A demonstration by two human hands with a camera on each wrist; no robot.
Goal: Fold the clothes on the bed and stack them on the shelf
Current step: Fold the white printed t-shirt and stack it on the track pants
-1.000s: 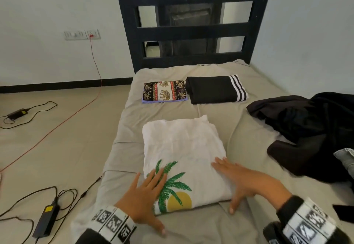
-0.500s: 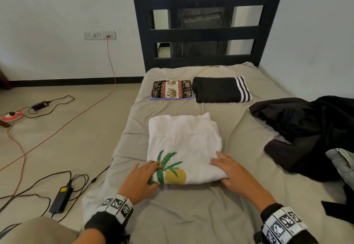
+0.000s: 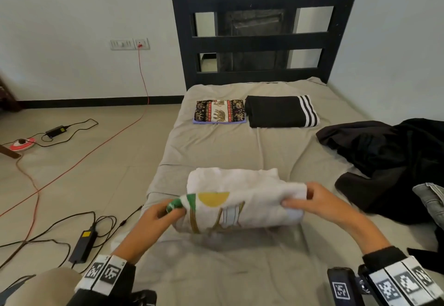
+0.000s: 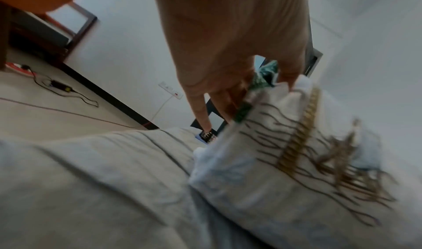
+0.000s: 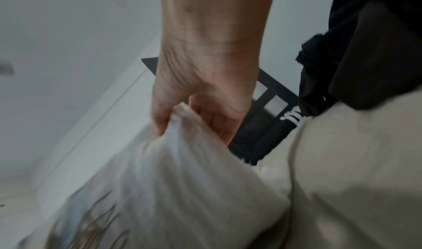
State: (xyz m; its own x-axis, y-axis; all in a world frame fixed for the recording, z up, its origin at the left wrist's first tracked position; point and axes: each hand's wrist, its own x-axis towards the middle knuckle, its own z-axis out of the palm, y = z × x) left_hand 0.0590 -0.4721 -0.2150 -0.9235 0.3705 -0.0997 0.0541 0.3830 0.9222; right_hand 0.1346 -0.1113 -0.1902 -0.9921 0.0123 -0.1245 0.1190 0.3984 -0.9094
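A white T-shirt [image 3: 240, 192] with a palm-and-sun print lies partly folded on the beige bed [image 3: 216, 147]. Its near edge is lifted and turned toward the headboard. My left hand [image 3: 165, 212] pinches the shirt's left corner [image 4: 262, 83] at the green print. My right hand [image 3: 302, 200] grips the right corner [image 5: 173, 126], thumb on top. Farther up the bed lie a folded elephant-print cloth [image 3: 219, 111] and a folded black garment [image 3: 281, 111] with white stripes.
A loose heap of black clothes [image 3: 394, 159] and a grey denim piece [image 3: 432, 200] lie on the bed's right side. A black slatted headboard [image 3: 262, 39] stands against the wall. Cables and power adapters [image 3: 83, 245] trail over the floor on the left.
Both hands went from lying flat on the shirt to gripping its near corners. The near edge has risen and is turning over toward the headboard, showing the print's underside.
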